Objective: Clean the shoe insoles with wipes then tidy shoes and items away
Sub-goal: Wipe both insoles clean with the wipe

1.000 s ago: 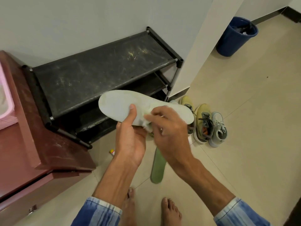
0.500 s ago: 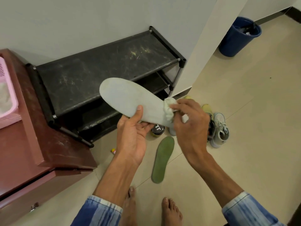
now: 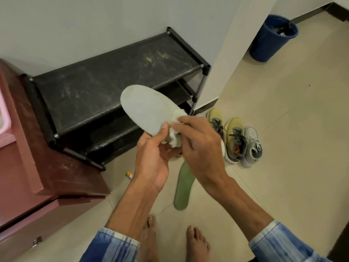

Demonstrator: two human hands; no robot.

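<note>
My left hand [image 3: 154,154] holds a pale grey insole [image 3: 144,110] from below, thumb on its near edge, in front of the black shoe rack [image 3: 105,86]. A crumpled white wipe [image 3: 174,138] is pinched in my right hand [image 3: 198,146] and pressed against the insole's heel half. A green insole [image 3: 184,188] lies on the floor tiles below my hands. Two yellow sneakers [image 3: 235,138] and a pale blue-grey sneaker [image 3: 253,146] stand in a row to the right of the rack.
A dark red cabinet [image 3: 37,167] stands at the left with a pink basket [image 3: 3,118] on it. A blue bin [image 3: 272,36] sits by the far wall. A small tube [image 3: 129,174] lies on the floor near the rack. My bare feet [image 3: 196,241] are at the bottom.
My right hand slid the wipe back along the insole from its heel end toward the middle. The insole tilted slightly and the view shifted a little.
</note>
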